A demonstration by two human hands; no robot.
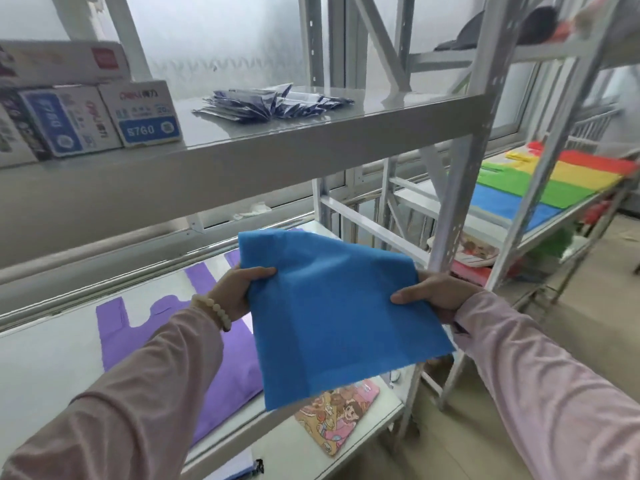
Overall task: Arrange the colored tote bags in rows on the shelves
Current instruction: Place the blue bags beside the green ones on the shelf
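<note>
Both hands pinching a flat blue tote bag [332, 313] in the air over the near shelf [45, 355]: left hand [239, 292] on its left edge, right hand [433, 294] on its right edge, thumbs on top. Under it, purple tote bags [221, 358] spread flat on that shelf, a cartoon-printed pouch [337, 415] near the right end. Above, boxes [104, 119] left and dark packets [273, 103] centre on the upper shelf [242, 154]; far right, past a grey upright post [460, 188], blue, green, yellow and red bags [540, 188] laid in a row on a second rack.
</note>
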